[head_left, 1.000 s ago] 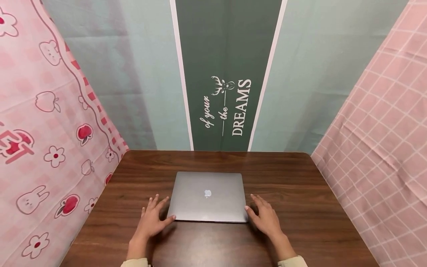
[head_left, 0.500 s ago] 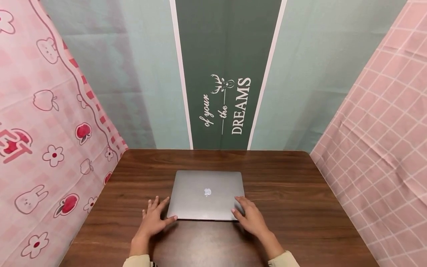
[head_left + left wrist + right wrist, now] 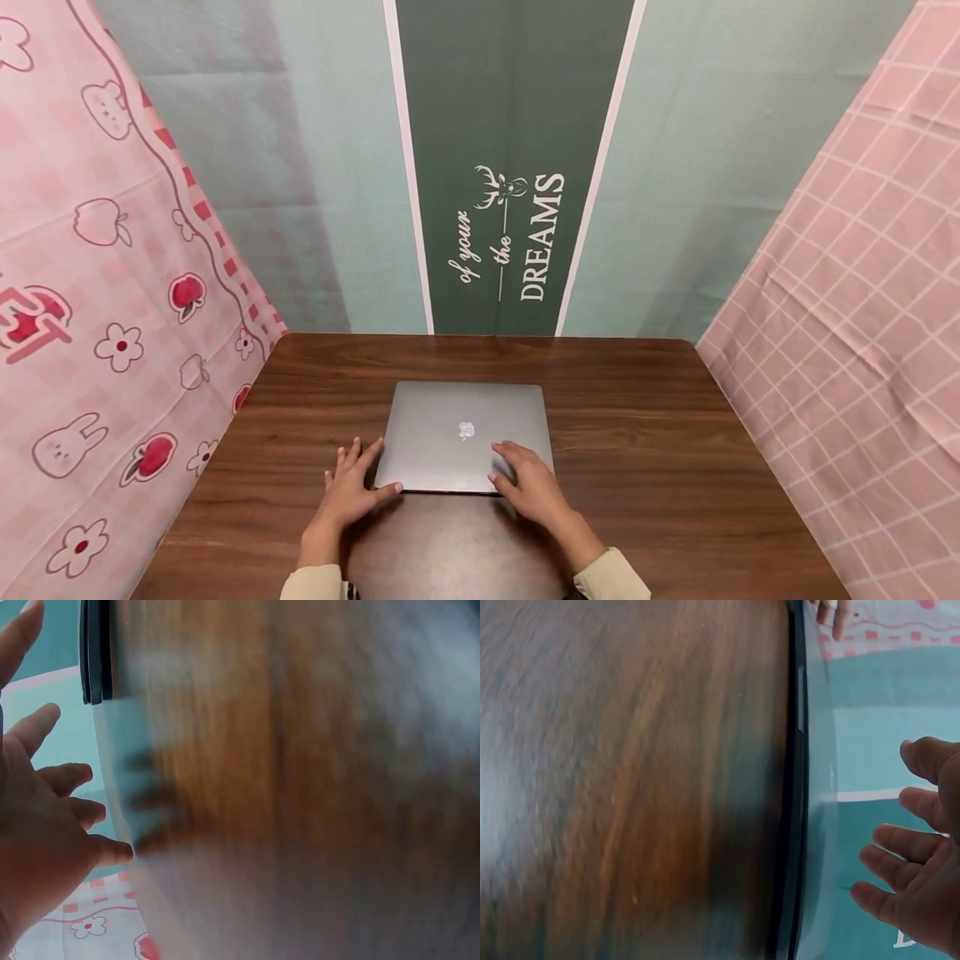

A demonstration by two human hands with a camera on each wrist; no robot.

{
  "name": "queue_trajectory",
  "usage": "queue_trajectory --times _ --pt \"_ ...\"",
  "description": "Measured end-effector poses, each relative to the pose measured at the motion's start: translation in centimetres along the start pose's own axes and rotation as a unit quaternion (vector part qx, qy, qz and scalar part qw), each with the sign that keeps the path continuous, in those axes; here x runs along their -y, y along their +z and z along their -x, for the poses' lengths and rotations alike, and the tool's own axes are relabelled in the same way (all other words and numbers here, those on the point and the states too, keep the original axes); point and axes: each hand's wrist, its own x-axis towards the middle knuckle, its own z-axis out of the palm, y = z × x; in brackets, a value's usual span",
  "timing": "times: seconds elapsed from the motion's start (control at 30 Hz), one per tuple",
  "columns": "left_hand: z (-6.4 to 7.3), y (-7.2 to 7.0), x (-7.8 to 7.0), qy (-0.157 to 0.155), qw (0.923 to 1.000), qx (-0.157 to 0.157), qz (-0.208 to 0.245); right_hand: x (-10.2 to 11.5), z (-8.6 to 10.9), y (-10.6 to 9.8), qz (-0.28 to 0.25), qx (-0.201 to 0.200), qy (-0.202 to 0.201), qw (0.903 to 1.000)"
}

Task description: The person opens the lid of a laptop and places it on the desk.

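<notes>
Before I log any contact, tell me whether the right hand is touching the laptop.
Apart. The right wrist view shows it: a strip of teal backdrop lies plainly between the right hand and the closed laptop under it.

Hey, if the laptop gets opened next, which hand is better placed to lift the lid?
Probably the right hand: it hovers over the laptop, its thumb nearer the middle of the near edge. The left hand is out at the near left corner, better placed for steadying.

The laptop [image 3: 442,442] lies on the table [image 3: 660,467], before the back curtain [image 3: 510,108], between side curtains [image 3: 847,275].
</notes>
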Motion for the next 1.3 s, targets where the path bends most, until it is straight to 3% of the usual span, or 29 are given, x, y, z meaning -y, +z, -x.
queue_trajectory --times 0.2,0.4,0.73,0.97,1.3 --pt "0.0 -0.1 -0.3 -0.01 0.9999 0.001 -0.01 0.4 -0.4 1.4 0.039 0.025 -0.02 0.9987" --pt "-0.2 0.1 -0.2 -0.016 0.9994 0.021 -0.024 0.8 -0.9 2.3 0.084 0.039 -0.051 0.9943" --pt "0.1 -0.2 -0.3 -0.03 0.9976 0.058 -0.025 1.2 -1.5 3.3 0.105 0.064 -0.063 0.9905" --pt "-0.1 0.1 -0.4 -0.033 0.9975 0.048 -0.04 1.2 -1.5 4.0 0.153 0.088 -0.074 0.9815" --pt "-0.1 0.5 -0.2 -0.042 0.9969 0.049 -0.045 0.8 -1.6 4.5 0.214 0.082 -0.092 0.9689"
